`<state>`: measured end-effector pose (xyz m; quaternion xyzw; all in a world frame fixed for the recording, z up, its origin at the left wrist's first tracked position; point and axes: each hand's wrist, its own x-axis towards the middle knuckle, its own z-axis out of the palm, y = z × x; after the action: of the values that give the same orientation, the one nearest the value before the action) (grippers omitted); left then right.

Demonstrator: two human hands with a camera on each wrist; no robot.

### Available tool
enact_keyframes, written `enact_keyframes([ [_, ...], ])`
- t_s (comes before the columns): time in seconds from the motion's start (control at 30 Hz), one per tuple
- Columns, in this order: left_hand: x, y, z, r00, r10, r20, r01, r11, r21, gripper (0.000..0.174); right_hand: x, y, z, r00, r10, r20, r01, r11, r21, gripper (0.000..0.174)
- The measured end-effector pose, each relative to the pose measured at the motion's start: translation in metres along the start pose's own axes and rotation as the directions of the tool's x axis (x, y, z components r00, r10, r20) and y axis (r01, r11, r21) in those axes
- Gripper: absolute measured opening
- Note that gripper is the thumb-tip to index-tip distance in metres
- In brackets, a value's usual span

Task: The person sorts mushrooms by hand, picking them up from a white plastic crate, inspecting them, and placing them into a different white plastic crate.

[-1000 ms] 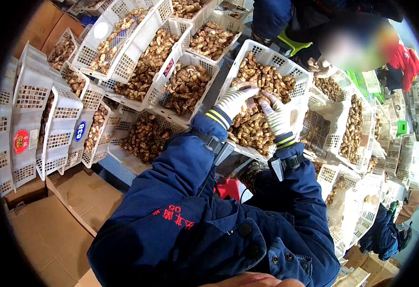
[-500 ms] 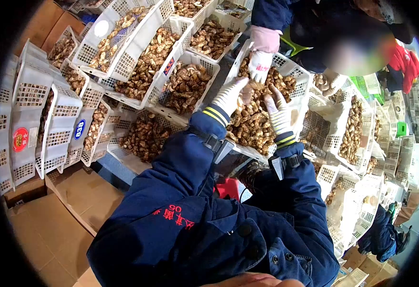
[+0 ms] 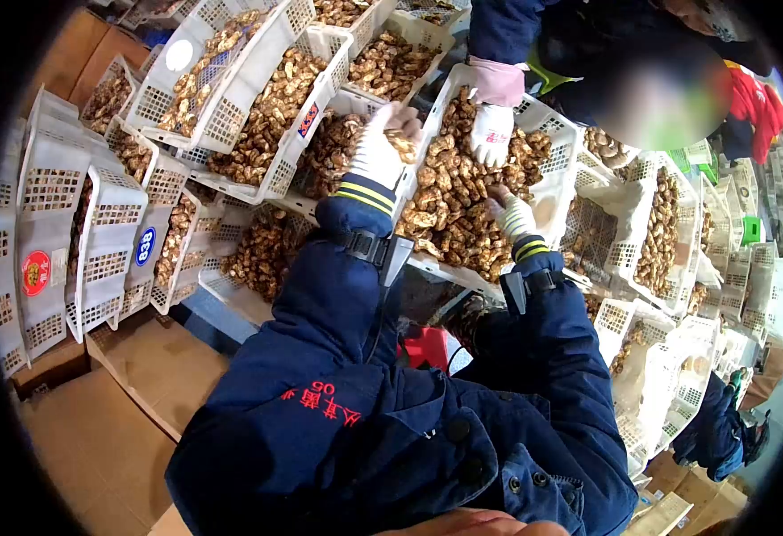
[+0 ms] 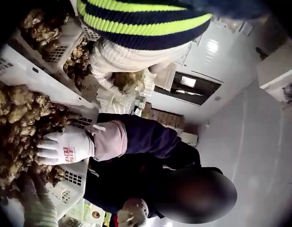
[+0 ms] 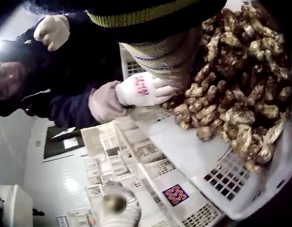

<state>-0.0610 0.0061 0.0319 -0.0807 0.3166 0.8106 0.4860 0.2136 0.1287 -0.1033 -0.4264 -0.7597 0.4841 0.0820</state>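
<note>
Brown stubby mushrooms fill a white perforated crate in front of me. My left hand, in a striped white glove, is raised over the neighbouring crate's left-hand heap. It grips a brown mushroom, partly hidden by the fingers. At the main crate's right side, my right hand rests on the heap with fingers reaching into it; the tips are lost among the mushrooms. Another person's white-gloved hand touches the same heap from the far side.
More mushroom crates stand to the left, one bearing a blue 838 label. Crates line the right side too. Cardboard boxes lie at lower left. The other person sits opposite, close to the main crate.
My left hand has left the main crate, moving left and up with a mushroom. The other person's hand has come into the crate. My right hand has shifted slightly down.
</note>
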Motion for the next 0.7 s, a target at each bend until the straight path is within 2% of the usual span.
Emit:
enact_keyframes([
  [0.03, -0.004, -0.006, 0.006, 0.999, -0.027, -0.031, 0.026, 0.999, -0.032, 0.017, 0.017, 0.057, 0.014, 0.999, -0.026, -0.04, 0.026, 1.0, -0.007, 0.031],
  [0.1, -0.005, -0.007, 0.007, 0.995, -0.091, -0.042, 0.091, 0.996, -0.005, 0.016, -0.005, 0.01, -0.001, 0.997, -0.043, 0.069, 0.07, 0.895, -0.44, 0.037],
  [0.13, -0.009, -0.008, 0.008, 0.995, -0.084, -0.052, 0.082, 0.996, -0.026, 0.013, -0.007, 0.005, 0.001, 0.998, 0.057, 0.04, -0.029, 0.863, -0.505, 0.046],
  [0.23, -0.005, -0.012, 0.002, 0.995, -0.097, -0.037, 0.094, 0.992, -0.082, 0.012, -0.005, 0.008, 0.01, 0.985, 0.169, 0.038, -0.124, 0.84, -0.528, 0.054],
  [0.27, -0.004, -0.014, 0.002, 0.994, -0.105, -0.034, 0.103, 0.993, -0.064, 0.012, 0.012, 0.05, 0.026, 0.981, 0.143, 0.127, -0.067, 0.879, -0.473, 0.06],
  [0.3, -0.003, -0.017, 0.001, 0.993, -0.112, -0.032, 0.111, 0.993, -0.045, 0.012, 0.007, 0.042, 0.026, 0.975, 0.156, 0.161, -0.056, 0.867, -0.495, 0.067],
  [0.37, -0.003, -0.02, -0.001, 0.987, -0.152, 0.055, 0.152, 0.988, 0.003, 0.012, 0.013, 0.05, 0.043, 0.98, 0.152, 0.131, -0.042, 0.792, -0.609, 0.069],
  [0.4, -0.003, -0.022, 0.002, 0.991, -0.134, 0.014, 0.132, 0.986, 0.1, 0.013, 0.009, 0.033, 0.039, 0.977, 0.167, 0.129, -0.055, 0.791, -0.609, 0.064],
  [0.57, -0.003, -0.034, 0.001, 0.991, -0.13, 0.015, 0.124, 0.972, 0.197, 0.018, -0.001, 0.016, 0.035, 0.994, 0.102, 0.035, -0.075, 0.886, -0.458, 0.043],
  [0.63, -0.002, -0.035, 0.0, 0.991, -0.135, 0.02, 0.126, 0.963, 0.237, 0.018, 0.004, 0.038, 0.044, 0.994, 0.102, -0.05, -0.113, 0.906, -0.407, 0.04],
  [0.67, -0.001, -0.035, 0.0, 0.992, -0.125, 0.028, 0.115, 0.964, 0.239, 0.018, 0.012, 0.062, 0.051, 0.984, 0.16, -0.073, -0.176, 0.926, -0.333, 0.04],
  [0.7, -0.002, -0.035, -0.001, 0.993, -0.116, 0.036, 0.104, 0.965, 0.241, 0.018, 0.018, 0.08, 0.056, 0.984, 0.157, -0.085, -0.175, 0.944, -0.279, 0.04],
])
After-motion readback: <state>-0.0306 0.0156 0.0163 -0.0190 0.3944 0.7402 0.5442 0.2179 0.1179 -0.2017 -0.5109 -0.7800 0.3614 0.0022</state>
